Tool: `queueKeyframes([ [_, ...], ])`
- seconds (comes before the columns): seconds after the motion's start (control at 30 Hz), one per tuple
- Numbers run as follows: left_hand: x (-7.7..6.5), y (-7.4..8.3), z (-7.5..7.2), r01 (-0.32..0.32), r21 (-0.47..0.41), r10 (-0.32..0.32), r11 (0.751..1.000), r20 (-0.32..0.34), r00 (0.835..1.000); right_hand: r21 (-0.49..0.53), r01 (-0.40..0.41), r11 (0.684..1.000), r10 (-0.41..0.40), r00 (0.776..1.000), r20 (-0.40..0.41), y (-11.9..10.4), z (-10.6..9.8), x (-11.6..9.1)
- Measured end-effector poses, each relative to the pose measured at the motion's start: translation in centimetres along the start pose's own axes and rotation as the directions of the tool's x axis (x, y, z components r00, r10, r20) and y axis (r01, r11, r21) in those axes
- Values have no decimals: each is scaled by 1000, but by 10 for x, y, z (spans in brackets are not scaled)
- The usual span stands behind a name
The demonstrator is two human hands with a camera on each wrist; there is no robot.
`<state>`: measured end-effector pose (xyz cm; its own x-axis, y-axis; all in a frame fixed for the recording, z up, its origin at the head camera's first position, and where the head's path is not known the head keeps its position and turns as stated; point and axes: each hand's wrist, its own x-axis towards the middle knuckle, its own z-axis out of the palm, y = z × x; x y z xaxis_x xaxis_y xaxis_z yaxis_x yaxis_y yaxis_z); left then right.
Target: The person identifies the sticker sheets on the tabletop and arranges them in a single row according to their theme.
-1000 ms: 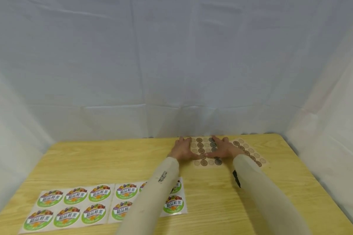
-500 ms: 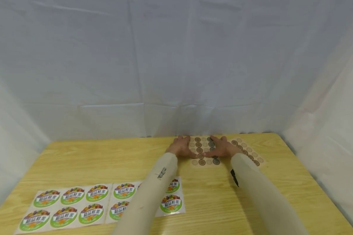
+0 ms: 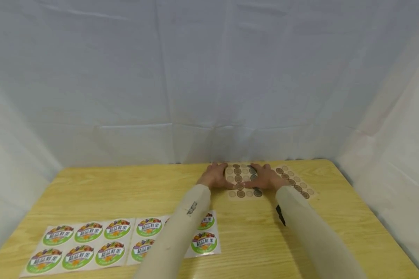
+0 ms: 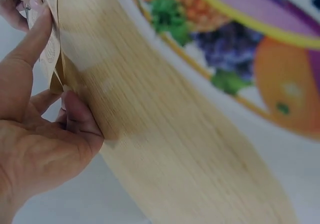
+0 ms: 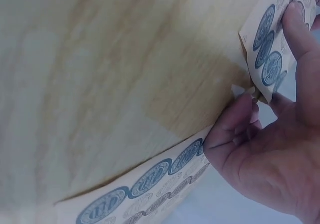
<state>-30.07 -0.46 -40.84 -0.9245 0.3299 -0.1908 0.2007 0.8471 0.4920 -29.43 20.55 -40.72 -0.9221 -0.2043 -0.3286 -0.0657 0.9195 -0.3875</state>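
Hands [image 3: 242,177] on sticker sheet [image 3: 243,192], wooden table [image 3: 90,190]; white cloth backdrop [image 3: 195,77].

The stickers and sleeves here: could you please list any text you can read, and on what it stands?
Fruit stickers: a white banner with large characters, too blurred to read.
Brown round stickers: print too small to read.
Left sleeve: dark mark, illegible.
Right sleeve: dark mark, illegible.

place: staged recording booth | cues: white cloth backdrop [image 3: 209,77] on three sides | bare wooden table [image 3: 90,186]
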Motion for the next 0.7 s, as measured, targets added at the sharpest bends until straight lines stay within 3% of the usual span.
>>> queueKeyframes([
  [0.2, 2, 0, 0, -14, -9, 14, 1000, -17, 1000, 11, 34, 999, -34, 999, -24, -2, -1, -1],
  [0.4, 4, 4, -4, -16, 45, 15, 999, 26, 1000, 10, 71, 997, -71, 997, -10, -7, -3, 2],
  [0.7, 5, 8, -3, 1, 18, -2, 1000, 29, 1000, 64, 58, 996, -57, 998, -14, -15, -4, 2],
])
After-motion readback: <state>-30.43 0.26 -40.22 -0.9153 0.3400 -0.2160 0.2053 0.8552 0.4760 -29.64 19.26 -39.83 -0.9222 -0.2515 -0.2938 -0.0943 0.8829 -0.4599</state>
